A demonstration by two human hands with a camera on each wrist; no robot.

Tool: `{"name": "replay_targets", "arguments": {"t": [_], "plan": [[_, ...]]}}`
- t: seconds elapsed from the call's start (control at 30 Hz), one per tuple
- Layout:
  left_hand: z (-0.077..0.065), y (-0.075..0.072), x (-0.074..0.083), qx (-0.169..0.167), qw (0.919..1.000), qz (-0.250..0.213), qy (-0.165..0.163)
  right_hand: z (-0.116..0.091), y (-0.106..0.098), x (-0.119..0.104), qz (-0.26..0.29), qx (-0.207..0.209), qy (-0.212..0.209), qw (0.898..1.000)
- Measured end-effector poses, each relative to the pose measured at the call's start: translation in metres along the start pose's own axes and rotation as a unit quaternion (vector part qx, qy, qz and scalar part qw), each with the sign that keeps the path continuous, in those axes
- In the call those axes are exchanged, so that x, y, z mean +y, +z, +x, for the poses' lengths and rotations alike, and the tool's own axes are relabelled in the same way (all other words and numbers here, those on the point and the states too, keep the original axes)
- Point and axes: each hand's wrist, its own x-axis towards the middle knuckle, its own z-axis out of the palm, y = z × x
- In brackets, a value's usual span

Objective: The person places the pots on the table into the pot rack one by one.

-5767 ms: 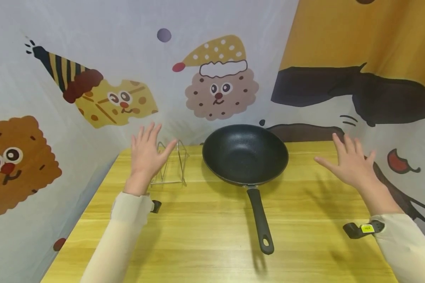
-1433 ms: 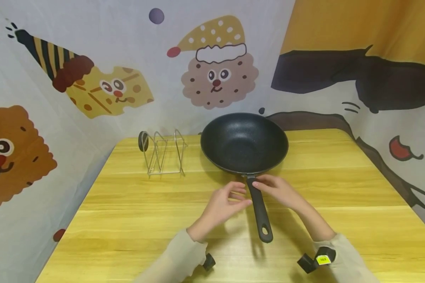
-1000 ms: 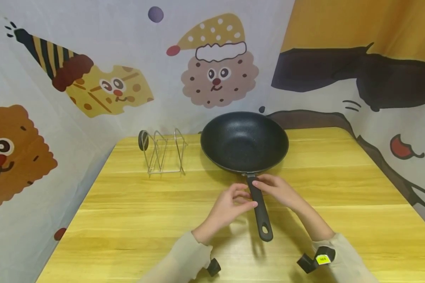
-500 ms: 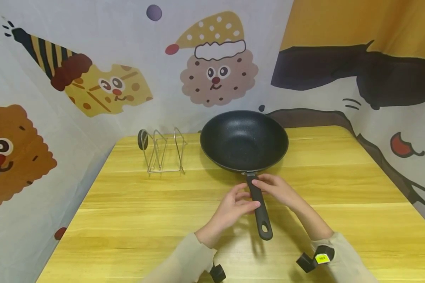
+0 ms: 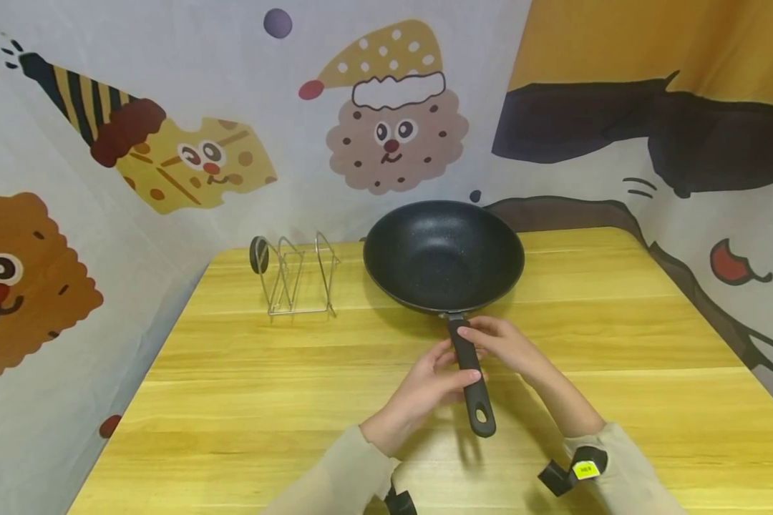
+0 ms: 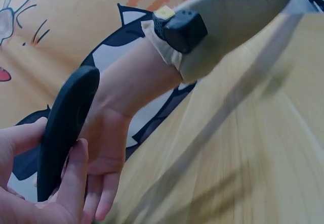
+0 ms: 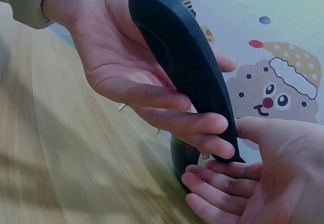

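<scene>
A deep, round, black frying pan (image 5: 444, 257) is set near the far edge of a yellow wood-grain table (image 5: 232, 400), its long black handle (image 5: 467, 354) pointed toward the person. The handle is grasped from the left by the left hand (image 5: 424, 392), thumb on top and fingers curled beneath. Nearer the bowl, it is pinched by the right hand (image 5: 510, 348) between thumb and fingers. Left of the pan, a silver wire rack (image 5: 329, 277) is placed, a black disc (image 5: 255, 255) at its left end.
</scene>
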Motion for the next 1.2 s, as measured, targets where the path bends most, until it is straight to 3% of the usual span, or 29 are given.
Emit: {"name": "replay_targets", "arguments": {"t": [0.33,0.53,0.63,0.8,0.93,1.03,1.2], "plan": [[-0.004,0.001,-0.003,-0.001,0.9999,-0.007,0.009,0.002,0.004,0.0,0.034,-0.011,0.018,0.999],[-0.011,-0.004,-0.005,-0.005,0.9998,-0.015,0.013,0.004,0.006,0.004,0.101,-0.03,0.03,0.994],[-0.013,-0.008,-0.003,-0.01,0.9995,-0.026,0.012,0.006,0.007,0.006,0.162,-0.049,0.026,0.985],[-0.015,-0.013,0.0,-0.04,0.9985,-0.036,0.015,0.011,0.01,0.008,0.275,-0.121,-0.02,0.954],[-0.017,-0.018,0.002,-0.064,0.9969,-0.04,0.021,0.013,0.013,0.008,0.366,-0.178,-0.048,0.912],[-0.017,-0.022,0.003,-0.082,0.9953,-0.044,0.027,0.013,0.017,0.005,0.422,-0.188,-0.054,0.885],[-0.019,-0.028,0.003,-0.117,0.9904,-0.056,0.049,0.009,0.028,-0.004,0.46,-0.163,-0.083,0.869]]}}
